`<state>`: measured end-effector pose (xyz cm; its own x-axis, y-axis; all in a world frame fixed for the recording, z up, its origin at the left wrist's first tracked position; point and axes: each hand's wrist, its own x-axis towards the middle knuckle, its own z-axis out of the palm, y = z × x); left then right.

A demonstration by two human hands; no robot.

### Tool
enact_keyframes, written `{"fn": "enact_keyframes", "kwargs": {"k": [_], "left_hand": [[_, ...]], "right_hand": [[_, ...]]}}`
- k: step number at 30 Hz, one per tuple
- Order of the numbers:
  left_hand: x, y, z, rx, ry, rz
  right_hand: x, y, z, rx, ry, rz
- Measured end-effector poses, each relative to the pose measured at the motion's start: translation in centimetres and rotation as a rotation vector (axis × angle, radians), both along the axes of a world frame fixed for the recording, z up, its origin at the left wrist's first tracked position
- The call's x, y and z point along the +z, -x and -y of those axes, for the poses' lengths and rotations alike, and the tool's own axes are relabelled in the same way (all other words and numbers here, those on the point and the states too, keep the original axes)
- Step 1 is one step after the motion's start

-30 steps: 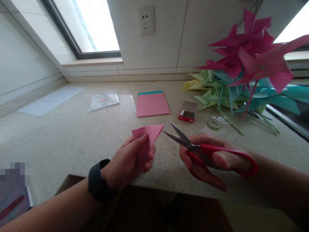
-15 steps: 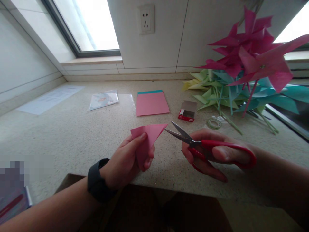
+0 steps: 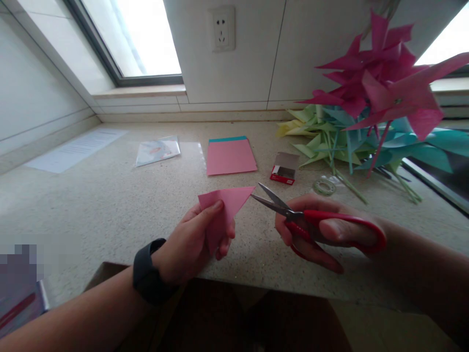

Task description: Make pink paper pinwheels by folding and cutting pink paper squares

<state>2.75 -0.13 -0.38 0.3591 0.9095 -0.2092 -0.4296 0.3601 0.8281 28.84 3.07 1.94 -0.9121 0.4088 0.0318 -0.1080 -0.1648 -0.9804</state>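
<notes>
Left hand point(image 3: 190, 242), black watch at the wrist, fingers pinching a folded pink paper triangle point(image 3: 223, 208) above the worktop point(image 3: 110, 205); right hand point(image 3: 322, 234) grips red-handled scissors point(image 3: 311, 222), blades parted. Since a second ago the blade tips have closed in on the triangle's point, now almost touching: a cut looks imminent. Beyond: pink paper stack point(image 3: 230, 156), red staple box point(image 3: 284, 168), tape roll point(image 3: 324, 186), heaped paper pinwheels point(image 3: 370, 107).

The folded paper triangle point(image 3: 227, 203) at the centre is pink. The scissors point(image 3: 315, 226) on the right have red handles and grey metal blades. Behind, the paper stack point(image 3: 230, 156) is pink with a teal edge. The small box point(image 3: 283, 170) is red. The pinwheels point(image 3: 381, 73) at upper right are magenta, over green and turquoise ones. The wristband point(image 3: 146, 276) is black, and the countertop point(image 3: 110, 205) is speckled beige.
</notes>
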Motion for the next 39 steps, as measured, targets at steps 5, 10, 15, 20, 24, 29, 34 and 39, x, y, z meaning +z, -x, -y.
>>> {"fn": "enact_keyframes", "kwargs": {"k": [5,10,15,20,24,29,34,39], "left_hand": [[0.0,0.7,0.1,-0.072,-0.009,-0.027],[-0.5,1.9,0.4,-0.149,-0.126,-0.089],[-0.3,2.8,0.5,-0.255,-0.243,-0.228],[0.2,3.4,0.7,-0.354,-0.289,-0.404],[0.4,3.5,0.8,-0.406,-0.307,-0.445],[0.6,3.4,0.9,-0.446,-0.368,-0.443],[0.8,3.2,1.0,-0.452,-0.429,-0.472],[0.8,3.1,1.1,-0.449,-0.492,-0.514]], "right_hand": [[-0.2,-0.6,-0.7,0.055,0.024,0.001],[-0.4,-1.4,-1.3,0.138,0.056,-0.008],[-0.3,-1.8,-1.5,0.150,0.107,0.071],[-0.3,-2.1,-1.8,0.210,0.151,0.097],[-0.1,-2.1,-1.8,0.232,0.191,0.119],[0.0,-2.1,-1.8,0.257,0.241,0.171],[0.0,-2.0,-1.8,0.275,0.214,0.213],[1.1,-1.8,-1.7,0.331,0.193,0.271]]}}
